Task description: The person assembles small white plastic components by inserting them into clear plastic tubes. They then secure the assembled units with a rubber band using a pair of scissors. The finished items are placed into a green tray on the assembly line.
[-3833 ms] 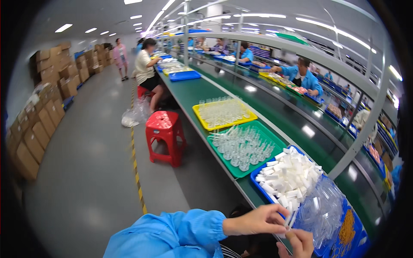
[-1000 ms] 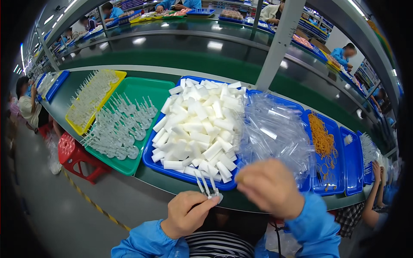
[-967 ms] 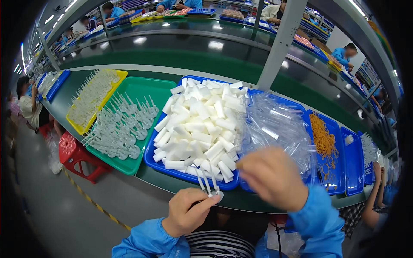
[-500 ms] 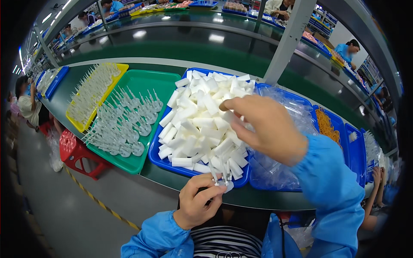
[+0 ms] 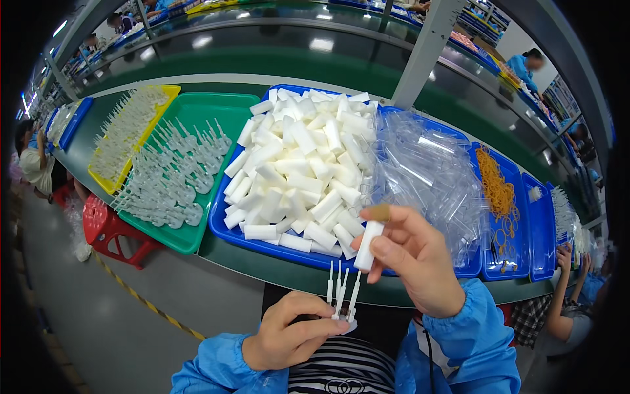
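Right hand (image 5: 417,259) has a closed grip on a white foam tube (image 5: 367,245), upright, right above the clear plastic sticks (image 5: 341,295) pinched in the left hand (image 5: 295,331), just below the surface edge (image 5: 275,272).

Both hands raised near the chest, left hand (image 5: 292,333) pinching, right hand (image 5: 413,259) gripping.

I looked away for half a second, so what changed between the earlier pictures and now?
The right hand drew back from the pile in the blue tray, now pinching one white foam cylinder just above the clear plastic prongs. The left hand kept holding those prongs upright; the trays stayed put.
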Demonstrator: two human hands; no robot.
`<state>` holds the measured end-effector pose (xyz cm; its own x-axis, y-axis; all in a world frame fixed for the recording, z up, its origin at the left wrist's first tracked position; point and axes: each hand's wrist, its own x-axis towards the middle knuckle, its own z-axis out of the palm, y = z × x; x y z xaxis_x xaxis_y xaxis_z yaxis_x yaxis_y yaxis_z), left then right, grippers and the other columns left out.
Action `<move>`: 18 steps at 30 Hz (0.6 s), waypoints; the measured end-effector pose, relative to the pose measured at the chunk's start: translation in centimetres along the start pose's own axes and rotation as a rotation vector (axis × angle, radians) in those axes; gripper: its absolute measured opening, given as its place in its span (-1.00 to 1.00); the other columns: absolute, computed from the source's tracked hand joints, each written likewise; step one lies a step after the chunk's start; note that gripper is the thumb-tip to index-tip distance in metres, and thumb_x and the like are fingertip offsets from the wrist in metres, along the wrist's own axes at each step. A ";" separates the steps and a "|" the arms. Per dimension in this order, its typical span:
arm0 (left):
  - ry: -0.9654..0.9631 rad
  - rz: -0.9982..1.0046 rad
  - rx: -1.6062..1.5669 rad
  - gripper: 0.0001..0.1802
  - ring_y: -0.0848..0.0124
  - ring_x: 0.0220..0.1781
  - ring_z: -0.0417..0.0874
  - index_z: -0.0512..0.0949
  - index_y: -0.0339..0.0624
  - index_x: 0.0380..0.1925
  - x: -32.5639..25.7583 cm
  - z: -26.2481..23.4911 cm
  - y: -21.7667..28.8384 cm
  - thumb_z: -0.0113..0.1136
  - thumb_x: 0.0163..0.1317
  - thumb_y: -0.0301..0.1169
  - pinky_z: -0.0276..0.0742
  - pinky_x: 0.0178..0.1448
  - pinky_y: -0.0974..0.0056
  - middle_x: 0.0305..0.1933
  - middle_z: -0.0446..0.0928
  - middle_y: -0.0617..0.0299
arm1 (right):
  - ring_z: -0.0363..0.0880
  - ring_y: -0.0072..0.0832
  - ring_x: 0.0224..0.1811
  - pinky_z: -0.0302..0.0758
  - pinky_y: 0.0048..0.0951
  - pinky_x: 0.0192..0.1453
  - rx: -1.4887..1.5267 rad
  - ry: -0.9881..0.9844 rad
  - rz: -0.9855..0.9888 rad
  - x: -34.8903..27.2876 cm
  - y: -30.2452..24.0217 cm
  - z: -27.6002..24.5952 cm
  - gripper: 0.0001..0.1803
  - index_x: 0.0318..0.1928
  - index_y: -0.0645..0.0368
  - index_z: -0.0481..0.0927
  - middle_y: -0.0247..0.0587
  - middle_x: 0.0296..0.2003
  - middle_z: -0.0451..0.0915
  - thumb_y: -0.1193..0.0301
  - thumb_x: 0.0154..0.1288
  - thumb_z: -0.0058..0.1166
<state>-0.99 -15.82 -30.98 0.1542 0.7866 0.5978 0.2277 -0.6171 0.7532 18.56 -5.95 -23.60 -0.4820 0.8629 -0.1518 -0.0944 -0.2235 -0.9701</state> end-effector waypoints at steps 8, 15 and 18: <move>0.037 -0.062 0.058 -0.58 0.27 -0.21 0.60 0.69 -0.11 -0.14 -0.5 0.3 0.6 0.42 -0.06 -0.69 0.55 -0.18 0.29 -0.12 0.53 0.16 | 0.57 -0.68 -0.26 0.56 -0.62 -0.21 -0.082 -0.062 0.007 -0.9 1.0 0.1 -0.62 0.17 0.29 0.47 -0.27 -0.24 0.60 0.46 0.40 0.18; 0.078 -0.104 0.143 -0.58 0.29 -0.18 0.59 0.65 -0.11 -0.12 -0.4 0.3 0.9 0.42 -0.02 -0.69 0.53 -0.17 0.30 -0.11 0.54 0.15 | 0.56 -0.69 -0.26 0.53 -0.68 -0.20 -0.080 -0.126 0.018 -0.7 1.9 0.0 -0.67 0.04 0.33 0.56 -0.27 -0.23 0.57 0.44 0.35 0.26; 0.092 -0.114 0.166 -0.59 0.28 -0.18 0.60 0.64 -0.13 -0.13 -0.5 0.3 0.7 0.41 -0.01 -0.70 0.53 -0.16 0.29 -0.10 0.55 0.14 | 0.51 -0.75 -0.33 0.48 -0.70 -0.28 -0.040 -0.092 0.031 -0.7 1.3 0.5 -0.71 0.00 0.31 0.59 -0.33 -0.27 0.55 0.44 0.33 0.27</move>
<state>-0.63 -16.67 -30.82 0.0317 0.8412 0.5398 0.3946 -0.5067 0.7665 18.35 -7.12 -24.68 -0.5619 0.8104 -0.1660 -0.0441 -0.2298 -0.9722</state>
